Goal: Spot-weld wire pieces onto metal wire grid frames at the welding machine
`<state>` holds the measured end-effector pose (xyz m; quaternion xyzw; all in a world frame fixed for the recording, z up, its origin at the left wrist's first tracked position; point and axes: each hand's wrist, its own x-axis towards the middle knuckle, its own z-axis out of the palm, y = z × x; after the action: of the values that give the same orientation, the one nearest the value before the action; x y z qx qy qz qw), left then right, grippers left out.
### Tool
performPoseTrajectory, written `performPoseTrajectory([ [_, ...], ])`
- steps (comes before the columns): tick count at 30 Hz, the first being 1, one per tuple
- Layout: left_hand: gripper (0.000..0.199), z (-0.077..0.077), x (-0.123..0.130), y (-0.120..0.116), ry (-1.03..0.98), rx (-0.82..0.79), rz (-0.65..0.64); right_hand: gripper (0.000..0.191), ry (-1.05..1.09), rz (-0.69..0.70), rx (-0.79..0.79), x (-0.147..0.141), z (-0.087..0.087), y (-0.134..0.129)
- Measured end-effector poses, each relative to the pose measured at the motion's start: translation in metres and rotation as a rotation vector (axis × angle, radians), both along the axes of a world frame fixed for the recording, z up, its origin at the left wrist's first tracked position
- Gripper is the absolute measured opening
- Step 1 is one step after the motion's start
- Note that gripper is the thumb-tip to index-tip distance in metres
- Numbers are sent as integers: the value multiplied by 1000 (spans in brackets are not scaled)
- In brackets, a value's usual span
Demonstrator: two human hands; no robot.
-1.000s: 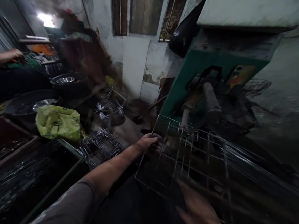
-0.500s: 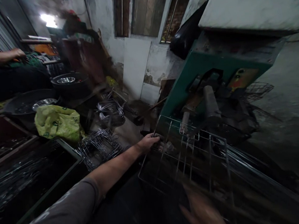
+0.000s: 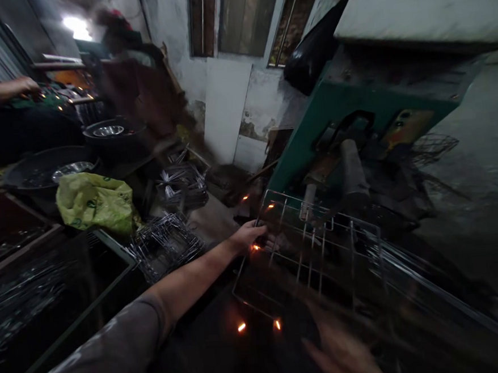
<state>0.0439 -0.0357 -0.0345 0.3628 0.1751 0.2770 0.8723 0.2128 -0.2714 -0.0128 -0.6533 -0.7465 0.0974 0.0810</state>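
A wire rack [image 3: 298,267] of thin metal rods reaches under the electrodes of a green spot-welding machine [image 3: 291,144]. My left hand [image 3: 250,236] is closed around the rack's left side. Below the rack's near part is my right hand [image 3: 343,347], dim and blurred, its thumb towards the left; its grip is not clear. The upper electrode [image 3: 308,199] comes down at the rack's far edge. Bright orange sparks [image 3: 242,327] fly around my left hand and over my dark lap.
Stacks of wire frames [image 3: 165,243] lie left of my arm, near a yellow-green plastic bag [image 3: 94,200]. A bin of metal rods [image 3: 22,304] stands at lower left. Beyond are black tubs [image 3: 113,140] and another person's hand [image 3: 24,87]. Long rods [image 3: 444,295] lie at right.
Orange sparks have appeared around the rack, my lap and the other person's hand. My left hand keeps its hold on the rack; the rack has hardly moved.
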Motion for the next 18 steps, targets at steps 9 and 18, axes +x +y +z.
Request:
performPoseTrajectory([
  [9, 32, 8, 9, 23, -94, -7, 105, 53, -214, -260, 118, 27, 25, 8],
  [18, 31, 8, 32, 59, -106, -53, 154, 39, -74, -291, -94, 71, 53, 56],
])
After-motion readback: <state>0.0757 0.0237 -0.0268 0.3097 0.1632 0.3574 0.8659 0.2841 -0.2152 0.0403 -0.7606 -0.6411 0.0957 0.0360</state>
